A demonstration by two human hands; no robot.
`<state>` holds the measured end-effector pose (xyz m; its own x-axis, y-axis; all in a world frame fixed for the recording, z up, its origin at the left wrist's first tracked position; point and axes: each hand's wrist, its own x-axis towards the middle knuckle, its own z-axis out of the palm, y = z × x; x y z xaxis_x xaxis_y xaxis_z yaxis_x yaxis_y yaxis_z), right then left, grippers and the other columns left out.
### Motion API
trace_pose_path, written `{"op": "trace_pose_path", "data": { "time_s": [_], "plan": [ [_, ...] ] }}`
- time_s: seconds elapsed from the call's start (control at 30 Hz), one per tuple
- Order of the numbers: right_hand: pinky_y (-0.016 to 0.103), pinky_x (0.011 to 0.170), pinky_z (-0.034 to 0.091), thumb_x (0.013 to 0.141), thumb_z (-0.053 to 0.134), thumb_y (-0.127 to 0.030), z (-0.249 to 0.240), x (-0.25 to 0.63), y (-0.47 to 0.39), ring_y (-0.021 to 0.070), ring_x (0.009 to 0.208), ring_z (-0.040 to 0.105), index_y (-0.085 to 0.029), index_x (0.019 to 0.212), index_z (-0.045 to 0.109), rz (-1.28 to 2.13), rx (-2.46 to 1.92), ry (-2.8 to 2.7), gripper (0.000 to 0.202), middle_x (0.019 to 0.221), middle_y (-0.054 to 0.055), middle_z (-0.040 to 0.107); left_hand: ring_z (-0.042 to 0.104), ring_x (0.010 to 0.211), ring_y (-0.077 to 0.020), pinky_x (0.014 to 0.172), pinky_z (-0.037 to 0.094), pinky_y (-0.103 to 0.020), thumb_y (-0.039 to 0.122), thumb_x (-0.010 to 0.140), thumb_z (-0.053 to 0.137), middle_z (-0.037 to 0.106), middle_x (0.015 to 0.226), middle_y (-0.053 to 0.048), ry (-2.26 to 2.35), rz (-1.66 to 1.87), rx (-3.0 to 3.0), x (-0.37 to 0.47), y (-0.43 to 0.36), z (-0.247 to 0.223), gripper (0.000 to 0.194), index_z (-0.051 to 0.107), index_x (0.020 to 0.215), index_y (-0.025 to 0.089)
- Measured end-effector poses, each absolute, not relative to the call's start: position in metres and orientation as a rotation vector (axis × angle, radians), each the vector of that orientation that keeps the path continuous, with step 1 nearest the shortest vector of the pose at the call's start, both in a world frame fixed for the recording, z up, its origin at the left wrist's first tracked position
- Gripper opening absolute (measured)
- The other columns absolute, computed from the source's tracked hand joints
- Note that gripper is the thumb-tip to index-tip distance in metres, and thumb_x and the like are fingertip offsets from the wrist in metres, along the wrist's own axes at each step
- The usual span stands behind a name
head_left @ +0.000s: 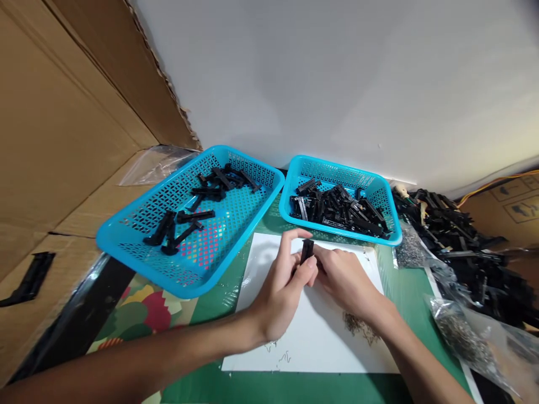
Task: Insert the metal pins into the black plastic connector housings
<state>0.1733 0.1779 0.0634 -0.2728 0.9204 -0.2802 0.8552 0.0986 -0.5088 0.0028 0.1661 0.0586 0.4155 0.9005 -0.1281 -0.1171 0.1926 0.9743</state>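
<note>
Over a white sheet (311, 345), my left hand (278, 289) grips a small black plastic part (307, 250) between thumb and fingers, its end pointing up and away. Against that part press the curled fingers of my right hand (347, 278); whatever they pinch is hidden behind the left fingers. A tangle of thin bent wire pieces (357, 325) lies on the sheet below the right wrist. A few loose wire pieces (285, 357) are scattered by the sheet's near edge.
Black parts lie in a left blue basket (244, 238) and, more densely, in a right blue basket (341, 228). Further right is a heap of black parts (475, 247), with bags of small metal pieces (458, 336). One black part (31, 278) rests on cardboard at left. A wall (295, 73) stands behind.
</note>
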Motion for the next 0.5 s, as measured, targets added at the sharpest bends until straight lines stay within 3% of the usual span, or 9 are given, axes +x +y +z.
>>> {"op": "trace_pose_path", "data": {
  "time_s": [0.13,0.23,0.3,0.5],
  "plan": [
    [0.028,0.059,0.028,0.104,0.057,-0.037,0.052,0.196,0.167,0.0149,0.063,0.048,-0.020,0.094,0.065,1.211,-1.634,-1.723,0.022,0.073,0.001,0.061,0.040,0.067,-0.0135,0.061,0.030,-0.026,0.035,0.109,0.051,0.052,0.078,0.006,0.894,0.855,1.106,0.002,0.180,0.052,0.039,0.030,0.141,0.033],
    [0.027,0.052,0.019,0.099,0.067,-0.050,0.046,0.204,0.161,0.0109,0.056,0.030,-0.019,0.093,0.063,1.377,-1.484,-1.265,0.032,0.063,-0.007,0.040,0.034,0.063,-0.0116,0.058,0.026,-0.026,0.041,0.110,0.048,0.051,0.080,0.005,0.853,0.794,1.139,-0.001,0.188,0.047,0.020,0.045,0.127,0.029],
    [0.027,0.051,0.014,0.095,0.072,-0.052,0.045,0.200,0.158,0.0093,0.053,0.019,-0.019,0.090,0.062,1.411,-1.396,-1.045,0.035,0.061,-0.010,0.029,0.034,0.064,-0.0117,0.058,0.025,-0.027,0.044,0.110,0.048,0.048,0.079,0.004,0.820,0.727,1.201,-0.003,0.191,0.044,0.023,0.057,0.110,0.023],
    [0.027,0.050,0.013,0.091,0.078,-0.052,0.044,0.167,0.149,0.0086,0.053,0.016,-0.020,0.082,0.059,1.416,-1.260,-0.753,0.038,0.058,-0.011,0.024,0.045,0.076,-0.0146,0.069,0.037,-0.027,0.044,0.103,0.062,0.054,0.087,0.000,0.716,0.683,1.306,0.001,0.196,0.048,0.027,0.066,0.101,0.018]
  ]
}}
